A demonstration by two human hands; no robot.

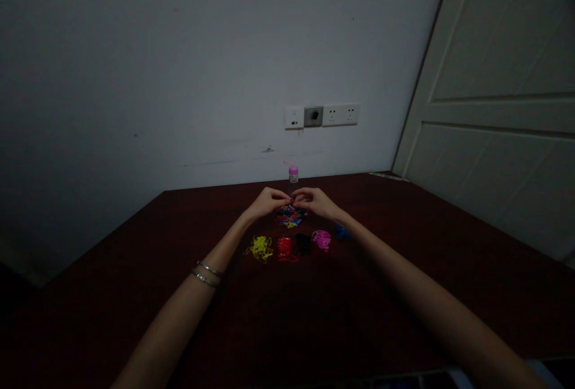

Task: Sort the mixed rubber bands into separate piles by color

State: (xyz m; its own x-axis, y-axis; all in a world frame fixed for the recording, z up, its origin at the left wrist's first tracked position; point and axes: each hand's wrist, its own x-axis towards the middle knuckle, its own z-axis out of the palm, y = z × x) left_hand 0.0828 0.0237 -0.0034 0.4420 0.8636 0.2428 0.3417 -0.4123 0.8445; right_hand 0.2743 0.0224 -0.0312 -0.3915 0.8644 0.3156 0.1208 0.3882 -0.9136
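Note:
My left hand [269, 201] and my right hand [315, 202] meet above a mixed heap of coloured rubber bands [290, 217]. Both are closed in a pinch, fingertips nearly touching, with a small reddish band between them, hard to make out in the dim light. Nearer to me lie separate piles by colour: yellow bands [261, 248], red bands [284, 248], black bands [303, 244] and pink bands [321, 240]. Blue bands [342, 232] lie partly hidden by my right forearm. Just behind my hands stands a clear bottle with a pink cap [293, 171].
The dark reddish table [251, 323] runs back to a pale wall [202, 65] with sockets and switches [332, 115]. A panelled door [503, 107] is on the right. A thin strip [389, 177] lies at the far right edge.

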